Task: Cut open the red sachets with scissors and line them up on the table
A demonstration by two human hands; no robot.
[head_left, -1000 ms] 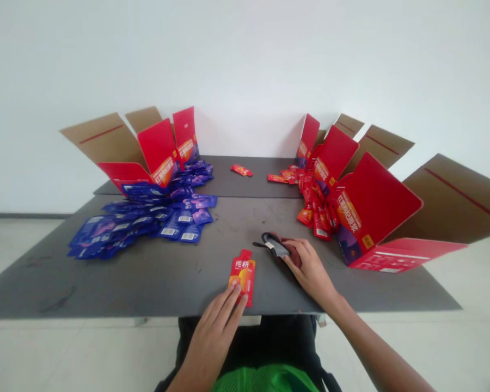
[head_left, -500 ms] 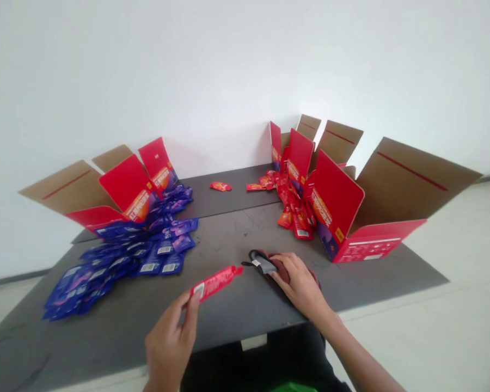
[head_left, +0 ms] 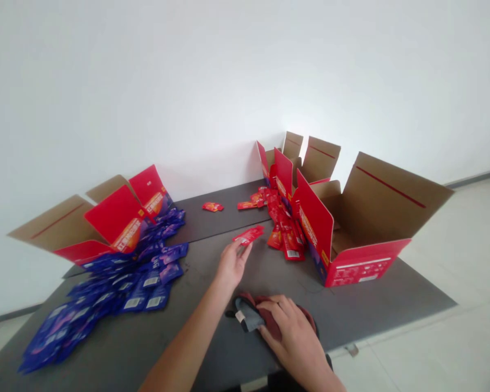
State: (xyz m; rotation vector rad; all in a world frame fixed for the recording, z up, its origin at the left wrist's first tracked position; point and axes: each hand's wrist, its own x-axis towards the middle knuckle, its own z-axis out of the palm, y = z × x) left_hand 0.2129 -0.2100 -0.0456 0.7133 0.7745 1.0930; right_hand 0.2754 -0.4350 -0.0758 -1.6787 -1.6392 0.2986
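Note:
My left hand (head_left: 232,265) reaches out over the middle of the table, pinching a slim red sachet (head_left: 250,234) by its near side. A pile of red sachets (head_left: 283,224) lies just to the right of it. Close to the table's front edge, my right hand (head_left: 296,333) grips a dark red fabric pouch (head_left: 271,322). The pouch has a grey lining and a pale tag showing at its left end. My right palm and fingers cover part of it, so its full shape is hidden.
Blue sachets (head_left: 106,296) are heaped on the left, before open red cartons (head_left: 111,218). More open cartons (head_left: 361,261) line the right side, flaps up. A lone red-orange sachet (head_left: 213,207) lies on the grey table (head_left: 212,228) near the white wall.
My left hand has carried the red sachet forward and to the right, away from the pouch toward the red pile. My right hand stays on the pouch. The view has shifted slightly.

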